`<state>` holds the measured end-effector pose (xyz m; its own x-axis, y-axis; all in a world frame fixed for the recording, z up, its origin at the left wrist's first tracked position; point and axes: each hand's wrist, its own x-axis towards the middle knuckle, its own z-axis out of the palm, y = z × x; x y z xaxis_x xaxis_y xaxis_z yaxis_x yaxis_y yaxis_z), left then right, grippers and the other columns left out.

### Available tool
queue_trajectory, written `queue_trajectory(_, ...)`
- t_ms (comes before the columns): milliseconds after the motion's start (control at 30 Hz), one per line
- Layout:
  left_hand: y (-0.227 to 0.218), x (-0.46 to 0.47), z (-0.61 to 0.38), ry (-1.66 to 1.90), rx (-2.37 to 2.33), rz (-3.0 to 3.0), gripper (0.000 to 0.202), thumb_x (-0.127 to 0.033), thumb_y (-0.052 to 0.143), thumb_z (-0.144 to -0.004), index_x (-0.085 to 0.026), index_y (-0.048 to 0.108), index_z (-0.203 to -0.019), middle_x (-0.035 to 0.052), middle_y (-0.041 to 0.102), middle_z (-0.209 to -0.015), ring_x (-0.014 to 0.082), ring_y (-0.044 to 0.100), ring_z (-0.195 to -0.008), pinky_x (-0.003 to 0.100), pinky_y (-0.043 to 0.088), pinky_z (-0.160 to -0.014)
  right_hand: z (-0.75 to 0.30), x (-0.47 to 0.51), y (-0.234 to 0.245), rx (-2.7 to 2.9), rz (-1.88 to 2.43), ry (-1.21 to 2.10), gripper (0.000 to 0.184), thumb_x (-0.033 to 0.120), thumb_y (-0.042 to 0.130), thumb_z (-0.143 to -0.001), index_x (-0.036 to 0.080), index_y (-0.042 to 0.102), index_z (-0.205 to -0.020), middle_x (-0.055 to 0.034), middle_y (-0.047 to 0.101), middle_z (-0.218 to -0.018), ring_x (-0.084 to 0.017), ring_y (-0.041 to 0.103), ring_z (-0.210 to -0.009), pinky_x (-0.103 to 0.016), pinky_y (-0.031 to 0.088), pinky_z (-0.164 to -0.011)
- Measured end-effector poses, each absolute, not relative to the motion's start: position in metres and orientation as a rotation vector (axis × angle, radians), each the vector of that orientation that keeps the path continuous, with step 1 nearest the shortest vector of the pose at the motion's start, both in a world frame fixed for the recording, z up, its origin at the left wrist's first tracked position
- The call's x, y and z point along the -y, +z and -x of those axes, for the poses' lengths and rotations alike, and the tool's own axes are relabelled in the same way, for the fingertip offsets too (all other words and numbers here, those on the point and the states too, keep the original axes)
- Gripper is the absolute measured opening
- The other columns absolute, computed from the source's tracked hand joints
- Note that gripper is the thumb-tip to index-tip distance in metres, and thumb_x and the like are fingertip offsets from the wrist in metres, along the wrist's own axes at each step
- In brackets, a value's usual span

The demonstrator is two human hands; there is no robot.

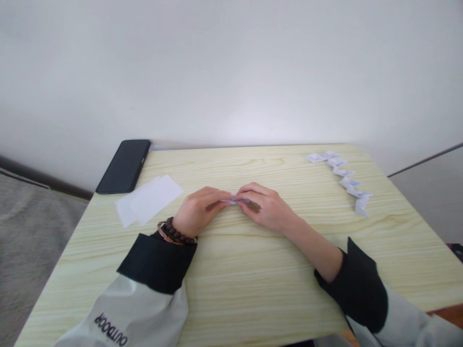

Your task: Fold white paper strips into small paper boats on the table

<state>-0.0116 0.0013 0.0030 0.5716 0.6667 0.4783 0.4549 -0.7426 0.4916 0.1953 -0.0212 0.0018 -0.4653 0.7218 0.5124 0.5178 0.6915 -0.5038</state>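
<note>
Between my two hands, over the middle of the table, is a small piece of folded white paper [233, 199]. My left hand [200, 207] pinches its left end between thumb and fingers. The right end is gripped the same way by my right hand [265, 205]. My fingers cover much of the paper, so its exact shape is hard to make out. Left of my left hand lie flat white paper sheets [155, 197], overlapping one another. Several small folded paper boats [343, 172] stand in a curved row at the right of the table.
A black smartphone [124, 166] lies at the table's back left corner, close to the paper sheets. The pale wood-grain table [260, 289] meets a white wall [231, 72] at its back edge. Grey fabric [32, 246] shows beyond the left edge.
</note>
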Motion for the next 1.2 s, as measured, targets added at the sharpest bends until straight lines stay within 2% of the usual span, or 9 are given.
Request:
queue_trajectory(133, 0.005, -0.003, 0.020, 0.947, -1.102, -2.397, 0.018, -0.030, 0.060, -0.083, -0.022, 0.068, -0.098, 0.0010, 0.073, -0.092, 0.0140, 0.068, -0.078, 0.024, 0.056, -0.073, -0.199, 0.018, 0.000, 2.234, 0.921, 0.340, 0.016, 0.014, 0.051, -0.087, 0.018, 0.065, -0.092, -0.0070, 0.064, -0.095, -0.016, 0.061, -0.086, -0.029, 0.052, -0.077)
queue_trajectory(267, 0.005, -0.001, 0.019, 1.057, -1.192, -2.219, 0.019, -0.036, 0.066, -0.078, -0.021, 0.068, -0.089, -0.0003, 0.074, -0.086, 0.0112, 0.068, -0.063, 0.020, 0.058, -0.065, -0.200, 0.017, -0.001, 2.207, 0.970, 0.322, 0.015, 0.016, 0.049, -0.090, 0.017, 0.064, -0.092, -0.0064, 0.065, -0.090, -0.016, 0.061, -0.084, -0.030, 0.052, -0.076)
queue_trajectory(467, 0.006, -0.001, 0.012, 1.280, -1.069, -1.745, 0.031, -0.038, 0.074, -0.070, -0.014, 0.065, -0.089, 0.0071, 0.075, -0.085, 0.0196, 0.071, -0.078, 0.028, 0.061, -0.073, -0.200, 0.020, 0.000, 2.050, 0.941, 0.232, 0.017, 0.016, 0.046, -0.092, 0.021, 0.059, -0.101, -0.0062, 0.063, -0.096, -0.015, 0.061, -0.091, -0.029, 0.051, -0.081)
queue_trajectory(633, 0.009, -0.001, 0.011, 1.304, -1.013, -1.709, 0.017, -0.033, 0.074, -0.071, -0.017, 0.071, -0.076, 0.0037, 0.075, -0.084, 0.0182, 0.071, -0.077, 0.028, 0.060, -0.076, -0.198, 0.022, 0.000, 1.928, 0.905, 0.211, 0.017, 0.015, 0.050, -0.089, 0.022, 0.061, -0.100, -0.0052, 0.065, -0.096, -0.015, 0.063, -0.090, -0.029, 0.053, -0.082)
queue_trajectory(767, 0.010, 0.002, 0.009, 1.305, -1.028, -1.773, 0.009, -0.028, 0.074, -0.071, -0.020, 0.072, -0.076, -0.0003, 0.075, -0.084, 0.0162, 0.071, -0.078, 0.026, 0.060, -0.076, -0.193, 0.025, -0.002, 1.648, 0.970, 0.492, 0.019, 0.021, 0.062, -0.083, 0.021, 0.062, -0.102, -0.0027, 0.070, -0.091, -0.013, 0.068, -0.077, -0.027, 0.056, -0.075)
queue_trajectory(933, 0.012, 0.005, 0.008, 1.314, -1.115, -1.787, 0.005, -0.023, 0.071, -0.073, -0.019, 0.072, -0.075, -0.0009, 0.075, -0.082, 0.0136, 0.071, -0.074, 0.020, 0.058, -0.071, -0.190, 0.022, -0.003, 1.357, 0.988, 0.947, 0.018, 0.026, 0.069, -0.076, 0.020, 0.068, -0.093, -0.0030, 0.073, -0.091, -0.016, 0.070, -0.079, -0.027, 0.058, -0.074)
queue_trajectory(1067, 0.012, 0.005, 0.008, 1.305, -1.192, -1.812, 0.004, -0.023, 0.071, -0.073, -0.020, 0.072, -0.074, -0.0012, 0.075, -0.081, 0.0143, 0.071, -0.074, 0.022, 0.058, -0.073, -0.190, 0.019, -0.003, 1.249, 0.962, 1.066, 0.015, 0.026, 0.068, -0.076, 0.020, 0.070, -0.090, -0.0025, 0.074, -0.085, -0.016, 0.070, -0.073, -0.026, 0.058, -0.063)
queue_trajectory(1200, 0.013, 0.005, 0.008, 1.255, -1.203, -1.856, 0.006, -0.025, 0.070, -0.074, -0.020, 0.072, -0.075, -0.0008, 0.075, -0.084, 0.0152, 0.070, -0.077, 0.023, 0.057, -0.076, -0.190, 0.020, -0.003, 1.292, 0.984, 1.021, 0.009, 0.025, 0.069, -0.076, 0.019, 0.070, -0.083, -0.0017, 0.073, -0.077, -0.014, 0.070, -0.065, -0.023, 0.055, -0.056)
